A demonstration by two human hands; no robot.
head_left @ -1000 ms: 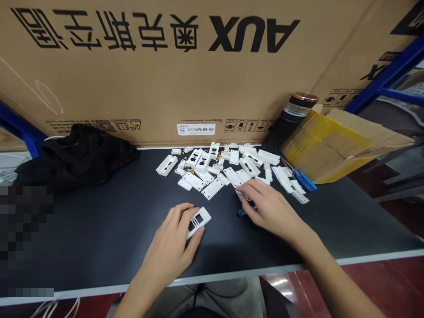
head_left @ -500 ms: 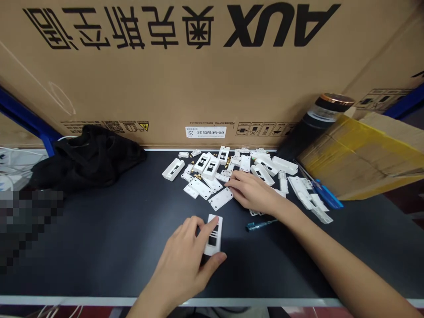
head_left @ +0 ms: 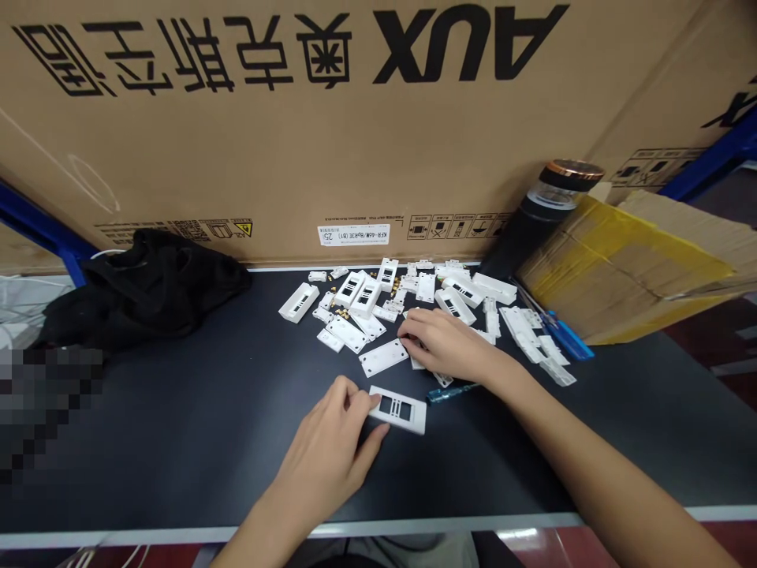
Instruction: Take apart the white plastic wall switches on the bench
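My left hand [head_left: 337, 430] grips one end of a white plastic housing [head_left: 417, 416] with rectangular cutouts, thumb and fingers closed on it, just above or on the dark tabletop. My right hand [head_left: 441, 341] reaches into a heap of white plastic parts; its fingers are curled together, and what they pinch, if anything, is hidden. A flat white cover plate [head_left: 383, 358] with corner holes lies just left of those fingertips. Under the right wrist rests a screwdriver with a translucent teal handle [head_left: 446, 394].
More white housings [head_left: 365, 297] and small brass-coloured pieces [head_left: 341, 314] lie at the back. Right of them are a blue-handled tool [head_left: 571, 339], a black bottle [head_left: 526, 225] and a taped carton [head_left: 615, 268]. A black cloth bag [head_left: 147, 276] sits left; a large box [head_left: 266, 158] stands behind.
The housing in my left hand has turned from lengthwise to crosswise, its free end now pointing right. My right hand stays at the heap, its fingers slightly lower among the parts. The view has shifted slightly.
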